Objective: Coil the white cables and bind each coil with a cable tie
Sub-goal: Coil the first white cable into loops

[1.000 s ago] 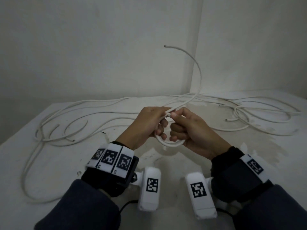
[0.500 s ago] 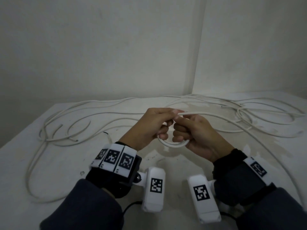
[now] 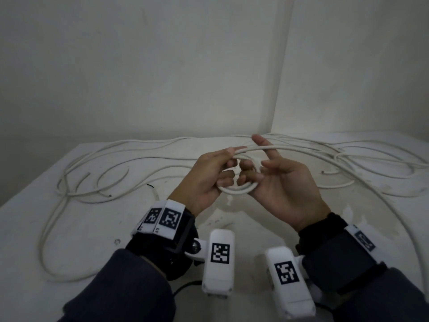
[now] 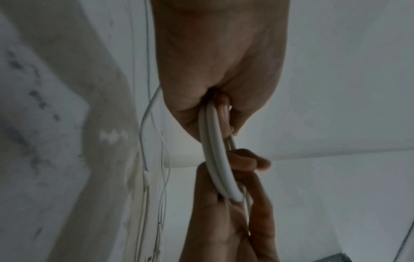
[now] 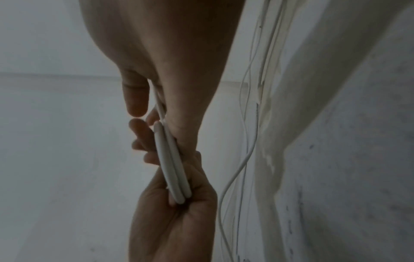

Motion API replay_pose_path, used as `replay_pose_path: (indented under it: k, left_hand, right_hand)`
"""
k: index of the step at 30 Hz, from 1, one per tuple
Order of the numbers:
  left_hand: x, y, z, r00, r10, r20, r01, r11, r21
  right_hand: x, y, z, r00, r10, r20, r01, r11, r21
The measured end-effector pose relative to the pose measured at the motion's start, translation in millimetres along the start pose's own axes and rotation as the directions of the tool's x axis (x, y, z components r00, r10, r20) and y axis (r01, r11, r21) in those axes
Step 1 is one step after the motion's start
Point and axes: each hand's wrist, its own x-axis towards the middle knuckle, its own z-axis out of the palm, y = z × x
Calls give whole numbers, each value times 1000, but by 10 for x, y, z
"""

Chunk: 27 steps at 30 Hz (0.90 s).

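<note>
Holding a small white cable coil (image 3: pixel 236 189) between both hands above the table (image 3: pixel 69 228), you grip its left side in your left hand (image 3: pixel 204 180), fingers curled round it. Your right hand (image 3: pixel 285 189) hooks its curled lower fingers through the right side, index finger straight. The free strand (image 3: pixel 301 150) leaves the top, running rightward across that index finger.

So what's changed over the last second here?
The free length of cable, up in the air before, swung down to the right, adding a second turn to the coil. The right hand straightened its thumb and forefinger. The left hand still grips the coil; the other loose cables lie unchanged.
</note>
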Motion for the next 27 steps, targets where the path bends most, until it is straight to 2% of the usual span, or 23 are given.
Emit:
replay_pose_path:
  k: [2, 4, 7, 9, 11, 13, 16, 19, 21, 23, 24, 25, 27]
  left_hand:
    - [10, -2, -14, 998, 28, -58, -32, 997, -66]
    - [21, 13, -18, 990, 64, -125, -77, 992, -103]
    - [45, 58, -59, 967, 122, -223, -146, 985, -93]
    - [57, 93, -120, 934, 191, -302, -192, 981, 26]
    - [64, 115, -172, 871, 283, -402, -215, 954, 208]
    - [79, 101, -220, 781, 369, -504, -206, 914, 350]
    - [133, 14, -301, 644, 436, -629, -175, 884, 434]
    - [168, -56, -354, 552, 438, -710, -162, 891, 423]
    - [162, -52, -353, 554, 471, -686, -191, 875, 446]
    - [126, -11, -282, 637, 558, -532, -276, 810, 518]
    - [91, 27, -219, 689, 601, -405, -327, 757, 566]
    - [50, 66, -144, 726, 635, -265, -386, 694, 608]
    - [-21, 139, -5, 741, 671, -31, -497, 578, 647]
  right_hand:
    - [1, -1, -15, 999, -5, 48, 3, 999, 52]
    - [11, 7, -23, 999, 0, 41, -3, 998, 70]
    - [53, 22, -62, 995, -17, -101, 22, 999, 39]
    - [80, -4, -134, 960, -81, -266, 80, 997, -18]
    - [87, -55, -210, 907, -131, -401, 112, 991, -70]
    - [75, -88, -258, 871, -123, -475, 107, 992, -62]
    - [45, -83, -264, 872, -78, -483, 79, 997, -18]
    - [29, -95, -247, 882, -115, -457, 103, 993, -51]
    - [27, -105, -202, 888, -178, -423, 106, 976, -190]
    - [22, -106, -132, 901, -275, -336, 123, 904, -410]
    - [11, -101, -78, 905, -336, -261, 144, 819, -555]
    - [-2, -95, -26, 901, -398, -170, 173, 692, -701]
    - [-30, -93, 48, 853, -522, 12, 242, 375, -895]
